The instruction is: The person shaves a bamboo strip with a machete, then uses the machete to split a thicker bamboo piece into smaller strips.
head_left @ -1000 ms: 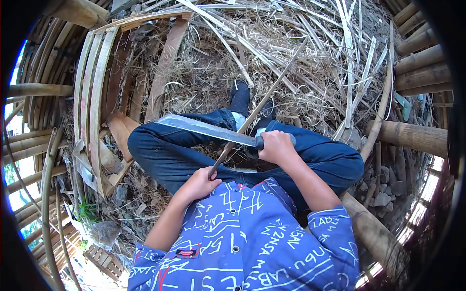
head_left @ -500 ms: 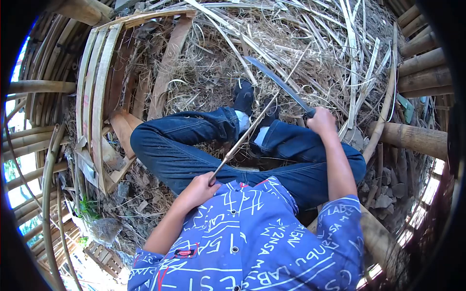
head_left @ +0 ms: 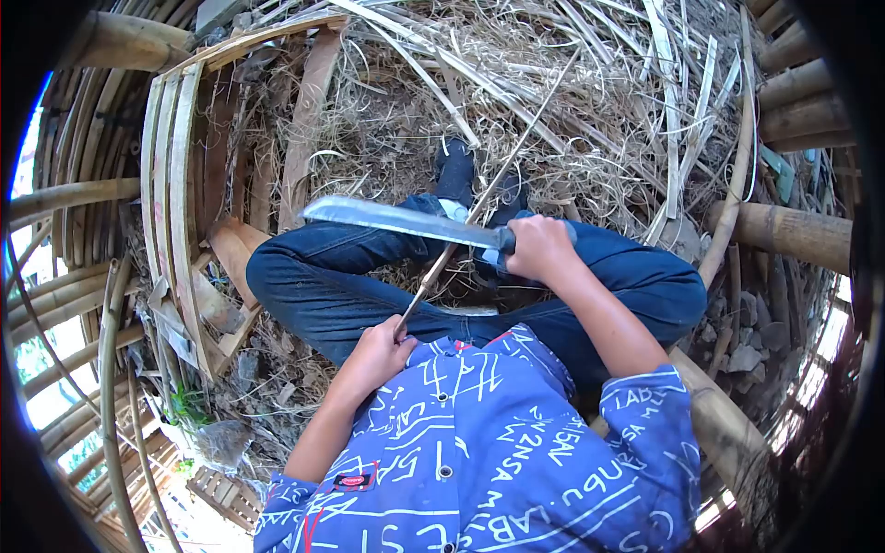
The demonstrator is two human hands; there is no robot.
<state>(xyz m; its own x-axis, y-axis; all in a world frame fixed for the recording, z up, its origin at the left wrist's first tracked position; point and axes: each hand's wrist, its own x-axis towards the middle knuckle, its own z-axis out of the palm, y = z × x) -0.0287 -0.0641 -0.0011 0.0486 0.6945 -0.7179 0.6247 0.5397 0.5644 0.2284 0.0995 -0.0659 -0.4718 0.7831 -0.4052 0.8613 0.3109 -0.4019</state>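
Observation:
My left hand [head_left: 379, 352] is closed around the near end of a thin bamboo strip [head_left: 518, 147], close to my waist. The strip slants up and away to the right, past my feet. In my right hand [head_left: 540, 247] I grip the dark handle of a machete [head_left: 396, 218]. Its long blade points left, above my bent leg, and crosses over the strip in this view. A pale patch shows on the strip just below the blade. I sit with my legs [head_left: 323, 276] folded on the ground.
Bamboo shavings [head_left: 387, 120] and long split strips [head_left: 671, 111] litter the ground ahead. A wooden slatted frame [head_left: 171, 175] stands on the left. Bamboo poles [head_left: 802, 235] run along the right side, with broken stones [head_left: 742, 346] beside my knee.
My right hand has drawn the machete back towards me, and its blade has swung from pointing up-left to nearly level, pointing left. My left hand keeps the strip at about the same place.

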